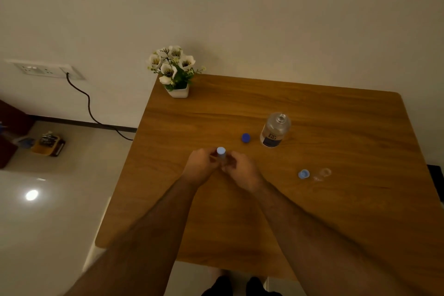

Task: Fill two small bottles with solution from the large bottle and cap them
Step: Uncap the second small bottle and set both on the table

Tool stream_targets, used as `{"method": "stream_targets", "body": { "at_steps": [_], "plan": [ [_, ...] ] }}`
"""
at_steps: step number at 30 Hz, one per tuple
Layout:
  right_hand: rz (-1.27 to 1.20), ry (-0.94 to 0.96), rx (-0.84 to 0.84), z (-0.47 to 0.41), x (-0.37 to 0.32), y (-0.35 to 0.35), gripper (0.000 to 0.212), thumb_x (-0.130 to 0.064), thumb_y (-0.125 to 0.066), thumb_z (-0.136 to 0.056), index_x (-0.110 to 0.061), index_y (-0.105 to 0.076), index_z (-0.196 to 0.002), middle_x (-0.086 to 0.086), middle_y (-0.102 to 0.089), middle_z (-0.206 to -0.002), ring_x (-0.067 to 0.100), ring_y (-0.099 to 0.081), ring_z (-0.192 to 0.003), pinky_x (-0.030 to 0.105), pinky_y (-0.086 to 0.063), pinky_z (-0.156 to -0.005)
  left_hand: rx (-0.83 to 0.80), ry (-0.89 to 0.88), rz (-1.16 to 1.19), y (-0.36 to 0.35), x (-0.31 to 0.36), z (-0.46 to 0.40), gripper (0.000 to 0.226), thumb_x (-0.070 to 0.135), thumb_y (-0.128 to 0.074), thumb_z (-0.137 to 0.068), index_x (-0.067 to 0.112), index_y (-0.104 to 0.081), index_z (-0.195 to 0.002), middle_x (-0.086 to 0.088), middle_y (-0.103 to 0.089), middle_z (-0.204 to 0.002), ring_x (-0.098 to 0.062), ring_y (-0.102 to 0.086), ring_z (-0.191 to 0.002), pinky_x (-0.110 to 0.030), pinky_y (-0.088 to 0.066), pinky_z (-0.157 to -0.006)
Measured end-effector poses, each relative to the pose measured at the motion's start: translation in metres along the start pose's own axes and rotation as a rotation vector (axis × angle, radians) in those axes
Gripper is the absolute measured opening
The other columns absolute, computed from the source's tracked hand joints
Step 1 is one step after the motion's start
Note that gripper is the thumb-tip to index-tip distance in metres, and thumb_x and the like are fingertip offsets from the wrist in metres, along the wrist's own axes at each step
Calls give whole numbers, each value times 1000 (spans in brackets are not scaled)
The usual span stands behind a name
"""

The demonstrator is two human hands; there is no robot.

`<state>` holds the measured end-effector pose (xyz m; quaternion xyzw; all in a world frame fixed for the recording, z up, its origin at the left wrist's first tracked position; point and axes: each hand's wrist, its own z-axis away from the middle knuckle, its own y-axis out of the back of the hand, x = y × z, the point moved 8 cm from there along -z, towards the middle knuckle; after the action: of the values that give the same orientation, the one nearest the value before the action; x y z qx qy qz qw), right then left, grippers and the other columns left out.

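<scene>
Your left hand (200, 164) and right hand (241, 172) both grip one capped small bottle (221, 154) mid-table (336, 211), with bare wood toward the near edge. Count two small bottles, two loose caps: dark blue cap (245, 137) beside the open large bottle (274, 130), light blue cap (303, 174) toward the right edge. The second small bottle (323, 174), clear, is hard to make out.

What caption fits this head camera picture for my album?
Both hands hold a capped small bottle beside the open large bottle.
</scene>
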<state>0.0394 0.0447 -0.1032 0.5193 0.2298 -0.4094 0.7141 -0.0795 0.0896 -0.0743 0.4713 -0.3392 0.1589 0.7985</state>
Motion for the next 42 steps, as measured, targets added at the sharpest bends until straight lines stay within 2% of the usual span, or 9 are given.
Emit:
{"method": "stream_targets", "body": {
  "at_steps": [4, 9, 12, 14, 19, 26, 33, 38, 42],
  "plan": [
    [-106, 37, 115, 7, -17, 34, 24, -34, -59, -95, -18, -62, -113, -2, -70, -103, 10, -66, -89, 37, -57, -79, -40, -61, 60, 18, 39, -8, 33, 23, -72, -85, 10, -68, -115, -1, -70, -105, -13, -66, -92, -24, -51, -75],
    [-230, 118, 282, 10, -68, 115, 22, -26, -65, -92, -16, -61, -112, 0, -68, -103, 15, -66, -92, 41, -57, -82, -58, -186, 194, 67, 125, -19, 29, 21, -71, -86, 12, -67, -113, -5, -70, -102, -20, -66, -89, -38, -57, -74],
    [-291, 187, 401, 21, -106, 170, 23, -19, -70, -88, -17, -63, -111, -2, -69, -99, 14, -66, -89, 42, -57, -81, -31, -256, 278, 100, 180, -20, 30, 21, -70, -87, 18, -66, -116, 1, -69, -92, -14, -66, -82, -30, -58, -66],
    [-341, 225, 447, 33, -131, 205, 24, -23, -71, -87, -18, -64, -110, -1, -70, -99, 14, -67, -90, 42, -58, -80, -9, -312, 314, 123, 218, -17, 35, 17, -69, -88, 18, -62, -123, -2, -68, -96, -13, -66, -81, -23, -57, -60],
    [-351, 351, 567, 68, -193, 285, 30, -20, -75, -84, -17, -64, -111, 0, -71, -95, 15, -68, -87, 42, -59, -76, 42, -472, 396, 176, 307, 0, 31, 17, -67, -88, 25, -63, -118, -1, -71, -99, -15, -71, -83, -26, -57, -62],
    [-327, 516, 689, 120, -268, 372, 27, -20, -75, -84, -17, -66, -110, 0, -71, -94, 15, -68, -85, 39, -60, -74, 106, -641, 391, 236, 412, 35, 33, 21, -67, -89, 21, -62, -122, 1, -72, -97, -11, -71, -83, -23, -55, -61],
    [-290, 649, 742, 162, -322, 429, 31, -27, -72, -86, -24, -63, -115, -2, -71, -93, 14, -69, -85, 36, -60, -72, 152, -778, 366, 276, 481, 71, 36, 24, -68, -89, 18, -62, -124, -3, -72, -101, -15, -72, -87, -23, -54, -61],
    [-263, 716, 777, 185, -350, 455, 25, -24, -72, -86, -28, -65, -110, -2, -72, -92, 16, -70, -83, 39, -61, -67, 168, -841, 323, 300, 518, 93, 35, 30, -67, -90, 20, -61, -122, 3, -73, -97, -8, -72, -84, -21, -55, -62],
    [-238, 736, 813, 199, -364, 472, 27, -21, -72, -85, -31, -62, -107, -5, -70, -91, 15, -68, -81, 35, -61, -67, 226, -876, 343, 320, 542, 110, 38, 38, -60, -93, 18, -59, -125, 4, -71, -103, -10, -71, -88, -23, -55, -62]
  ]
}}
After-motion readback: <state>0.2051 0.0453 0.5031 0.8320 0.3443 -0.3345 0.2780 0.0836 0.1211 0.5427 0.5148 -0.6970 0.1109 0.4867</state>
